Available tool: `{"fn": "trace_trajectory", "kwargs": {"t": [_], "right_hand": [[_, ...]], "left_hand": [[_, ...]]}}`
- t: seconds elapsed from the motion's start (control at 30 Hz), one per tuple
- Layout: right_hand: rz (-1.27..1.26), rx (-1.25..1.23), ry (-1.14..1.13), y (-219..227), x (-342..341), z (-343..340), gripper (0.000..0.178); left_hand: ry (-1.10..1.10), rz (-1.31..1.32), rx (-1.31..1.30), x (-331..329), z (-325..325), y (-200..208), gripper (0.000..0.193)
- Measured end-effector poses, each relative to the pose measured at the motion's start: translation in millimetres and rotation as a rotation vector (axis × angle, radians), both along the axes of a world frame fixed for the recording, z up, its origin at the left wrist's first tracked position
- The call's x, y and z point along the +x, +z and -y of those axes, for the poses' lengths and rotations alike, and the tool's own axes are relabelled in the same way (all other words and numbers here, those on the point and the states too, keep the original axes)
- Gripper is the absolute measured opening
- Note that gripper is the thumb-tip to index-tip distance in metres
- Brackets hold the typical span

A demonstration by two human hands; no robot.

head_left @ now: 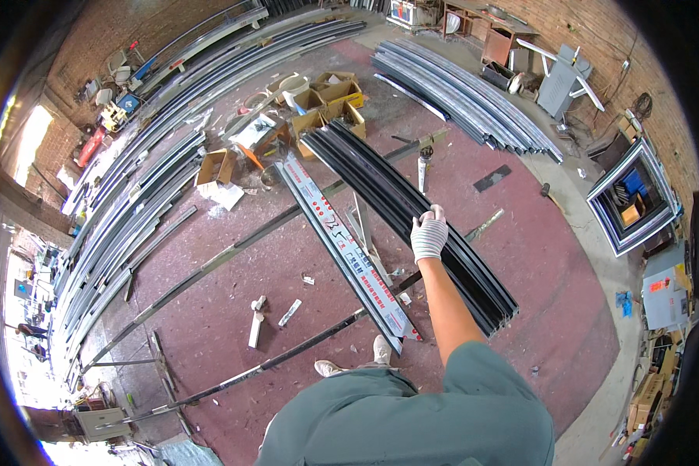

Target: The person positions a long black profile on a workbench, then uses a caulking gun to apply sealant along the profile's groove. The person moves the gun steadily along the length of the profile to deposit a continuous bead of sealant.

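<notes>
My right hand, in a white striped glove, is on a bundle of long black metal profiles. Its fingers look curled over a profile at the bundle's right edge, though the fingertips are partly hidden. Left of the bundle, a long profile covered in printed protective film lies slanting across two long dark rails. The black bundle also rests across these rails. Thin bare strips lie between the filmed profile and the bundle. No part of my left hand shows.
Open cardboard boxes and a white bucket stand beyond the bundle. Profile stacks lie far right and along the left. A hammer and a framed window are at the right. Offcuts litter the red floor.
</notes>
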State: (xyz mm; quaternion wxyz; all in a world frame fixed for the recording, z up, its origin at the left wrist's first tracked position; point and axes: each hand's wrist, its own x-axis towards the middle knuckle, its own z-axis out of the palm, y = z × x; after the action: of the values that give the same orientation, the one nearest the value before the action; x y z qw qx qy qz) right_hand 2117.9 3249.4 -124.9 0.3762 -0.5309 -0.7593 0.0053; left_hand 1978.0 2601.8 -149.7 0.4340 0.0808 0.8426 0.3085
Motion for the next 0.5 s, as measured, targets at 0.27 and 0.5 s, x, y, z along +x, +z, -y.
{"fn": "trace_trajectory", "kwargs": {"t": [0.27,0.5], "right_hand": [[0.004,0.044,0.03,14,-4,5,0.037],[-0.057,-0.581,0.414,30,-10,111,0.04]], "left_hand": [[-0.164,-0.102,0.059,-4,-27,35,0.048],[-0.227,0.012,0.329,-15,-177,94,0.049]]}}
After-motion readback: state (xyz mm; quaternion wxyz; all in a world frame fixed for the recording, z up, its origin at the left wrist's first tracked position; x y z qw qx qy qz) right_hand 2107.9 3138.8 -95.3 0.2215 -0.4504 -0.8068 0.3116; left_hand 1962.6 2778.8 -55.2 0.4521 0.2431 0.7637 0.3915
